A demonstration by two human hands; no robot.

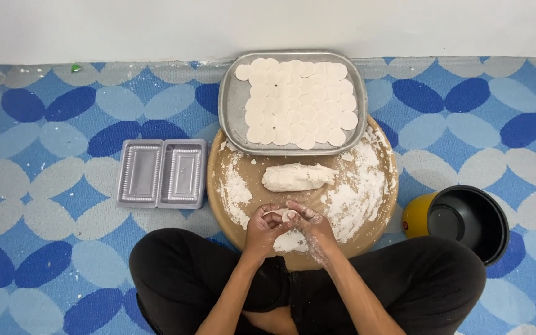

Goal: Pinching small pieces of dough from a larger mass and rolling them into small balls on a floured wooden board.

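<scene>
Dough in a small flat piece is held between the two hands over the near part of a round wooden board, which lies on a blue patterned floor mat. The left hand is curled at the left edge of the piece, its fingers closed on it, and the right hand is set against the right edge, with its floury fingers pressed onto the same piece. The two hands are seen touching each other at the fingertips.

A larger log of dough is laid on the middle of the board, just beyond the hands and apart from them. Loose white flour is spread over the board, thickest on its right side and along its left edge.

At the far side, a rectangular metal tray is rested partly on the board's rim; it is filled with overlapping rows of thin round dough discs. To the left of the board, a clear plastic two-compartment container is set on the mat. To the right, a yellow pot with a black inside is placed beside the person's knee. Crossed legs in black trousers are seen at the bottom edge.
</scene>
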